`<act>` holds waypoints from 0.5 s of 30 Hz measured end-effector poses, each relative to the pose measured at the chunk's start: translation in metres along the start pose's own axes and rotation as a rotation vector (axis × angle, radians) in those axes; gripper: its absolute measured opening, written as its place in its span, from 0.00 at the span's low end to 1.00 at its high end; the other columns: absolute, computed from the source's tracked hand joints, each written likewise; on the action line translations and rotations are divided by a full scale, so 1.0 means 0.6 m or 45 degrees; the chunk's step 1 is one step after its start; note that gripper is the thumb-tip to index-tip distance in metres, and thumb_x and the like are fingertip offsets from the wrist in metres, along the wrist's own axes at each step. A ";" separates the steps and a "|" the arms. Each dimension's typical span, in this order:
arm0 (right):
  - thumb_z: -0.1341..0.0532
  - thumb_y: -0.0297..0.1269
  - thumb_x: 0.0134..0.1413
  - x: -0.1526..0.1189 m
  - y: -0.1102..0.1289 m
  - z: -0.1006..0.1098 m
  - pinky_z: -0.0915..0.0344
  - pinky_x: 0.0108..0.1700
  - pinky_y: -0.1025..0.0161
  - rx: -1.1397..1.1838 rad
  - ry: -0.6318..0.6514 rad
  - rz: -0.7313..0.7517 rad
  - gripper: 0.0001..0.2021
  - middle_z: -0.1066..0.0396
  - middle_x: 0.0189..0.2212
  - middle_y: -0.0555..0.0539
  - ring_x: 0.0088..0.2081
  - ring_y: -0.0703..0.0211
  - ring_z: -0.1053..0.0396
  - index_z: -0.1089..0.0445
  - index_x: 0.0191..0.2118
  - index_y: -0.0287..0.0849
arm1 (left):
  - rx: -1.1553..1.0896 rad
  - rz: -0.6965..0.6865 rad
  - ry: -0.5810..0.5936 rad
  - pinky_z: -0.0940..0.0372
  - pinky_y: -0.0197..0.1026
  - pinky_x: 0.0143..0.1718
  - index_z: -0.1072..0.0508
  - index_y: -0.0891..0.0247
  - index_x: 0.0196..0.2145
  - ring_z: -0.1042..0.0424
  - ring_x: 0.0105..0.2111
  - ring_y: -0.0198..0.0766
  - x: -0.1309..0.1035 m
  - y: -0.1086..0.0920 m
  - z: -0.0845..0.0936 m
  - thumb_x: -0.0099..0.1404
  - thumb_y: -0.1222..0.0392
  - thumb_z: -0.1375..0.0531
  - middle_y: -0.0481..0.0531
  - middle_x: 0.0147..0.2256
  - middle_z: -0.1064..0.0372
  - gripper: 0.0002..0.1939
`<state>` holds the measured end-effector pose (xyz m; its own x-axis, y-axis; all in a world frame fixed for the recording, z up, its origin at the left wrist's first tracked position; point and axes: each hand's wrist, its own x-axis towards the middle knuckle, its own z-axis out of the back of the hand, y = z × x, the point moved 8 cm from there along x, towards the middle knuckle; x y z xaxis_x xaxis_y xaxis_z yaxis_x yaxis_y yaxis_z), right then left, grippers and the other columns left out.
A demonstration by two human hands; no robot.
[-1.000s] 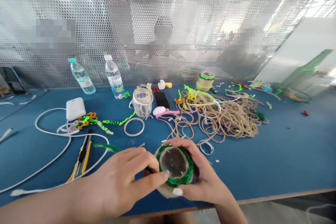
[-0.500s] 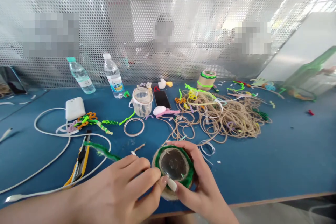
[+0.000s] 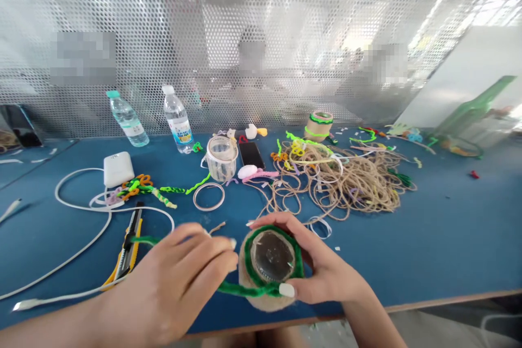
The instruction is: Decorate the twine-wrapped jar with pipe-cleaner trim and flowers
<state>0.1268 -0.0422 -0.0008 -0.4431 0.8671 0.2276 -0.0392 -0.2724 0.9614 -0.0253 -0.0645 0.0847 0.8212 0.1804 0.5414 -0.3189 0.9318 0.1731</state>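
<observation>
My right hand (image 3: 322, 266) is wrapped round a twine-covered jar (image 3: 261, 303), whose dark, clear round end faces up. A dark green pipe cleaner (image 3: 240, 289) circles that end. My right thumb presses it against the jar's near side. From there it runs left into my left hand (image 3: 187, 277), whose fingers are closed on it. Its free end sticks out left of that hand, above a yellow and black utility knife (image 3: 129, 244). A short piece of twine (image 3: 217, 228) lies just beyond my left fingers.
A large tangle of twine (image 3: 359, 185) spreads to the right, with pipe cleaner bits on it. Farther back are a clear jar (image 3: 222, 160), a phone (image 3: 250, 155), two water bottles (image 3: 178, 119) and a decorated twine jar (image 3: 318, 129). A power bank (image 3: 118, 169) and its white cable lie left.
My left hand has moved left, away from the jar, drawing out a stretch of green pipe cleaner between them. My right thumb has shifted right along the jar's near side.
</observation>
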 end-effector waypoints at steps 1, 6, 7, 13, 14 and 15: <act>0.33 0.41 0.48 -0.001 -0.002 0.003 0.43 0.60 0.50 -0.016 0.015 0.002 0.37 0.44 0.60 0.42 0.60 0.48 0.42 0.48 0.62 0.50 | -0.053 -0.032 0.093 0.41 0.41 0.39 0.29 0.66 0.42 0.33 0.34 0.37 -0.005 -0.002 -0.012 0.73 0.68 0.57 0.51 0.34 0.30 0.17; 0.33 0.59 0.41 -0.028 -0.010 0.016 0.59 0.66 0.42 -0.037 -0.237 0.057 0.51 0.61 0.68 0.43 0.68 0.43 0.60 0.59 0.67 0.53 | -0.131 -0.062 0.158 0.41 0.42 0.31 0.31 0.67 0.48 0.36 0.31 0.40 -0.019 0.003 -0.027 0.70 0.52 0.48 0.53 0.33 0.32 0.17; 0.34 0.61 0.40 -0.038 -0.008 0.016 0.59 0.66 0.41 -0.072 -0.356 0.075 0.51 0.61 0.68 0.43 0.68 0.42 0.60 0.58 0.67 0.52 | -0.167 -0.051 0.129 0.42 0.42 0.31 0.31 0.66 0.47 0.37 0.31 0.39 -0.018 0.005 -0.024 0.70 0.51 0.47 0.53 0.32 0.33 0.17; 0.35 0.53 0.48 -0.078 0.022 -0.014 0.41 0.58 0.41 -0.530 -0.979 0.114 0.35 0.51 0.62 0.38 0.65 0.37 0.53 0.43 0.59 0.47 | -0.392 0.064 0.078 0.46 0.41 0.33 0.28 0.63 0.41 0.42 0.31 0.37 0.004 0.018 -0.014 0.68 0.67 0.47 0.52 0.32 0.35 0.09; 0.35 0.51 0.48 -0.075 0.028 -0.020 0.39 0.57 0.43 -0.579 -0.999 0.138 0.33 0.48 0.60 0.38 0.63 0.38 0.50 0.43 0.58 0.47 | -0.416 0.085 0.072 0.45 0.42 0.35 0.28 0.63 0.41 0.41 0.32 0.37 0.007 0.020 -0.014 0.67 0.67 0.46 0.51 0.33 0.35 0.08; 0.34 0.49 0.47 -0.070 0.031 -0.026 0.37 0.56 0.44 -0.620 -0.992 0.157 0.32 0.45 0.58 0.38 0.61 0.40 0.46 0.43 0.57 0.47 | -0.436 0.100 0.070 0.45 0.43 0.37 0.28 0.63 0.40 0.41 0.32 0.37 0.010 0.021 -0.015 0.67 0.68 0.46 0.51 0.33 0.35 0.08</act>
<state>0.1309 -0.0900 0.0051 0.2514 0.8076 0.5335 -0.4820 -0.3735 0.7925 -0.0205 -0.0488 0.0829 0.8275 0.2637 0.4957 -0.2126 0.9643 -0.1581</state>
